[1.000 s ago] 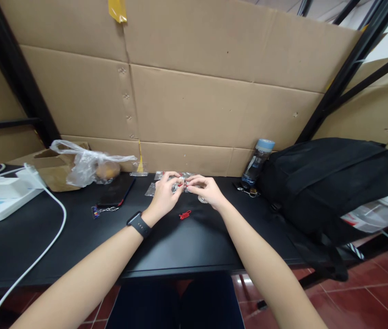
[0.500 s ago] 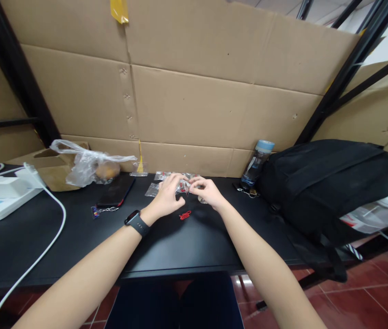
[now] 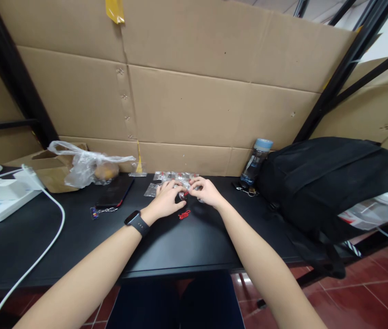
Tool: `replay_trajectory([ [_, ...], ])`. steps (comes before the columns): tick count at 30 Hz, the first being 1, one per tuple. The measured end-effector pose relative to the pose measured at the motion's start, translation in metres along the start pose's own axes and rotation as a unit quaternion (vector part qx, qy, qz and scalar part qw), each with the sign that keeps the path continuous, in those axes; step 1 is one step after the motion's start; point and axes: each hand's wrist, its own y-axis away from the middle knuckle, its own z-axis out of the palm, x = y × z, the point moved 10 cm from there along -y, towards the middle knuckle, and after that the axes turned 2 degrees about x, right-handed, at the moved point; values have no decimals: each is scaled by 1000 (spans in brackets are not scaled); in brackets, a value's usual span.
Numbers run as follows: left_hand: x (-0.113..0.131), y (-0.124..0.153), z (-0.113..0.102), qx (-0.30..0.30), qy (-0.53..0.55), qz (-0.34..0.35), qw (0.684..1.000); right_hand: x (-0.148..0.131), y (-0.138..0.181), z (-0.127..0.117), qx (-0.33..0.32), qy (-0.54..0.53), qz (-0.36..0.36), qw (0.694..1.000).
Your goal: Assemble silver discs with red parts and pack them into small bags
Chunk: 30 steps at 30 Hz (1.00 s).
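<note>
My left hand [image 3: 169, 201], with a dark watch [image 3: 135, 219] on the wrist, curls its thumb and fingers around a small shiny round thing [image 3: 181, 196] with some red on it. Close beside it, my right hand [image 3: 206, 192] has thumb and fingertips pinched together; what is between them is too small to make out. Another shiny piece shows partly under the right hand. Just below both hands, a red looped cord [image 3: 184, 214] lies on the black table [image 3: 187, 246]. Small clear plastic bags [image 3: 150, 189] with bits of red lie behind the fingers.
A phone-like black item [image 3: 113, 194] with a keychain lies left, near a plastic bag [image 3: 87, 169] and a cardboard box [image 3: 55, 176]. A white cable [image 3: 61, 224] trails from a power strip. On the right stand a bottle [image 3: 253, 164] and a black backpack [image 3: 324, 183]. Cardboard walls the back.
My left fingers have drawn down and in around the small round thing, nearer the thumb. The right hand stays pinched in nearly the same place. The view has shifted slightly.
</note>
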Motion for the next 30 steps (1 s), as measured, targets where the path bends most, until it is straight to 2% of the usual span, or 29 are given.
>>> replay_trajectory([
  [3, 0, 2, 1, -10, -5, 12, 1000, 1, 0, 2, -9, 75, -15, 997],
  [6, 3, 3, -4, 5, -13, 28, 1000, 3, 1, 7, -26, 152, -22, 988],
  [9, 7, 3, -5, 0, -13, 46, 999, 5, 2, 12, -45, 195, -22, 980],
  [14, 19, 6, 6, -52, 17, 76, 996, 4, 5, 8, -87, 202, -26, 975],
  [20, 21, 8, 16, -93, 10, 73, 993, 32, 10, -13, -152, 248, 44, 956],
  [25, 16, 8, 15, -91, -1, 83, 992, 40, 11, -18, -150, 226, 70, 960],
  [30, 12, 8, 8, -71, -3, 91, 993, 35, 11, -14, -152, 243, 54, 957],
])
